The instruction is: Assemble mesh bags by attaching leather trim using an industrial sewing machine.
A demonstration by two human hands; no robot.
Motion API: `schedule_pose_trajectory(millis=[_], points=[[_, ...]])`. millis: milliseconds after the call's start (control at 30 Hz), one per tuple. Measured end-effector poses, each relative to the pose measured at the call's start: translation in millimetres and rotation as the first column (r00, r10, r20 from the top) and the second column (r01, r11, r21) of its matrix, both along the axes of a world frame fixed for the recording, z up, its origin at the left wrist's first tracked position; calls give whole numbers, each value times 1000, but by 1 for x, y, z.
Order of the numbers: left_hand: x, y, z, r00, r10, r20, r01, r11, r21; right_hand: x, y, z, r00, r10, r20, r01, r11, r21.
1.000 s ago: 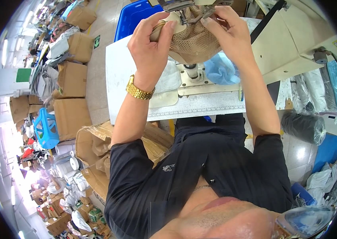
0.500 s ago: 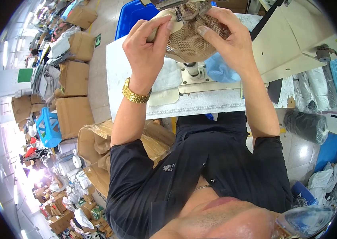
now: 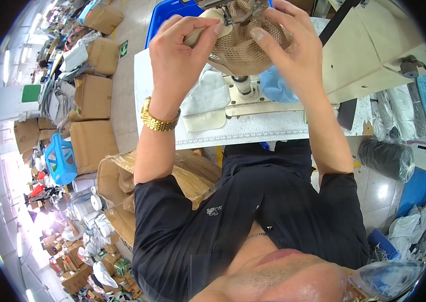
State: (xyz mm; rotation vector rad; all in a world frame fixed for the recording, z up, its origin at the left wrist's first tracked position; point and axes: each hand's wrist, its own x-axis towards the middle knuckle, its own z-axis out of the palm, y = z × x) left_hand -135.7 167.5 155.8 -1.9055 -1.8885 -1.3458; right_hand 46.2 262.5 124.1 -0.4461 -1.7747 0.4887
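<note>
The tan mesh (image 3: 243,53) sits at the far side of the tabletop (image 3: 253,133), just under the foot (image 3: 228,20) of the sewing machine (image 3: 374,55) and above its post (image 3: 243,88). The left hand (image 3: 177,50) works at the mesh's left: its grip pinches the edge of a smooth beige panel (image 3: 212,25) between thumb and forefinger. The right hand (image 3: 296,48) lies over the right side, thumb on the mesh and fingers reaching toward the far edge; whether that grip pinches the fabric, one cannot tell.

Holding from both sides probably keeps the soft piece spread and steady at the foot, while the raised post seems to let its curved body hang without bunching on the tabletop. A white cloth (image 3: 208,93) lies left of the post and a blue cloth (image 3: 276,85) right of it, both apparently kept clear of the foot. The blue bin (image 3: 157,25) stands beyond the tabletop's far left, perhaps within easy reach.

Compared with a second ago, the left wrist and its gold watch (image 3: 158,118) have swung left, though the fingertips stay close to the foot. More of the white cloth shows. The mesh looks flatter, its holes more open, and the right thumb rests slightly nearer the person.
</note>
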Motion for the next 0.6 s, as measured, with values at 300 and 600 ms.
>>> schedule_pose_trajectory(millis=[300, 600], points=[[-36, 31, 20, 808, -249, 534, 440, 859, -264, -10, -25, -4, 996, 80, 49, -86, 988, 132], [-37, 28, 15, 836, -145, 529, 368, 863, -347, -14, -17, -17, 995, 83, 54, -90, 986, 143]])
